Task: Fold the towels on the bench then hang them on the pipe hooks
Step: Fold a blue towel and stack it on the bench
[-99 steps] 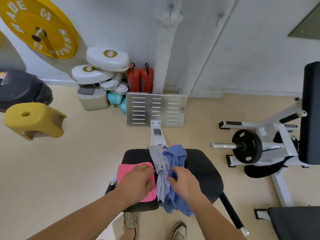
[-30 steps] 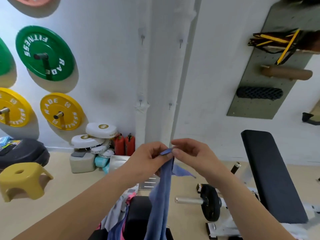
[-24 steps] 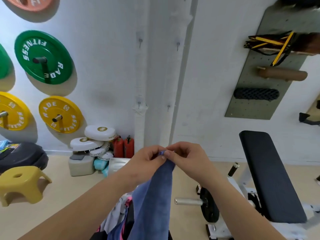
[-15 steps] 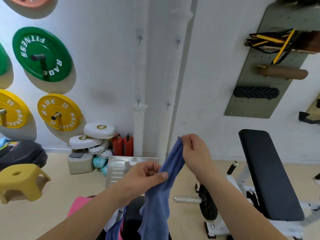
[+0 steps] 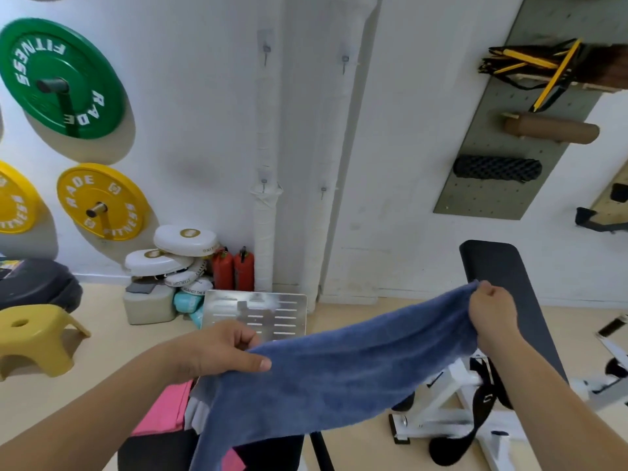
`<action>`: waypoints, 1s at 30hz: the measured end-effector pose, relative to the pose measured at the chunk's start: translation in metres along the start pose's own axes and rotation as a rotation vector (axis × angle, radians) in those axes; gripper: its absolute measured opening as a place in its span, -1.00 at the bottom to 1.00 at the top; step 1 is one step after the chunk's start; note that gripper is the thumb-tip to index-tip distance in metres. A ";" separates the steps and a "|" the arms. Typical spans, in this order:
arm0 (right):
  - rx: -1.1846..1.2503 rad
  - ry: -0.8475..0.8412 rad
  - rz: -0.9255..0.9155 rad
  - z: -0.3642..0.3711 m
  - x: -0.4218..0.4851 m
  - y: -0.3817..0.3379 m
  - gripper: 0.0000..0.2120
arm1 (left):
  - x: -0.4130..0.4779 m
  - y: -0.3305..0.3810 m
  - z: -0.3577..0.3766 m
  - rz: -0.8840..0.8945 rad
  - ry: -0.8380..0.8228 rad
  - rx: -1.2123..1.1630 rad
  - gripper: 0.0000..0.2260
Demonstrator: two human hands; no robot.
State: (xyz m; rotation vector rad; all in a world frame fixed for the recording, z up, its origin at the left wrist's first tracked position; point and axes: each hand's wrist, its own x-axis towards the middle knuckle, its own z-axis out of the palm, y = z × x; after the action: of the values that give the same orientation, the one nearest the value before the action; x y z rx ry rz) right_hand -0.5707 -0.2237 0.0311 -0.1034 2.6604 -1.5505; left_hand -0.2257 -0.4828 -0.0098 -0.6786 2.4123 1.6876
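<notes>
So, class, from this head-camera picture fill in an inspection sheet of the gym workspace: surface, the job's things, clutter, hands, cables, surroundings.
Surface: black bench, low in view, partly under towels.
Job's things: blue towel stretched in the air between both hands; pink towel and grey towel lie on the bench; pipe hooks, four, all bare.
Clutter: yellow stool, two red fire extinguishers and stacked white pads on the floor.
Hands: left hand pinches the blue towel's lower end; right hand grips its higher end.
Cables: nothing seen.
Surroundings: green weight plate and yellow weight plate on the wall; pegboard at right.
</notes>
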 end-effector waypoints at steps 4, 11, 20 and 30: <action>-0.039 -0.247 -0.103 0.030 -0.037 -0.003 -0.67 | 0.017 0.021 0.019 0.101 0.158 0.080 -0.72; 0.174 -0.781 -0.264 0.086 -0.128 -0.012 -0.78 | 0.045 0.063 0.063 0.231 0.213 -0.035 -0.82; 0.157 -0.549 -0.201 0.099 -0.115 -0.011 -0.75 | 0.033 0.029 0.051 0.045 0.018 0.028 -0.78; 0.240 -0.420 0.179 0.104 -0.073 0.015 -0.65 | 0.023 0.017 0.048 0.032 0.412 -0.752 -0.75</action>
State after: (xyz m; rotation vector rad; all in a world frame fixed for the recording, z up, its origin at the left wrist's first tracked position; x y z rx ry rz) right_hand -0.4894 -0.3001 -0.0314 -0.1548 2.0930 -1.5712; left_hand -0.2605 -0.4406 -0.0212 -1.1706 1.9341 2.7156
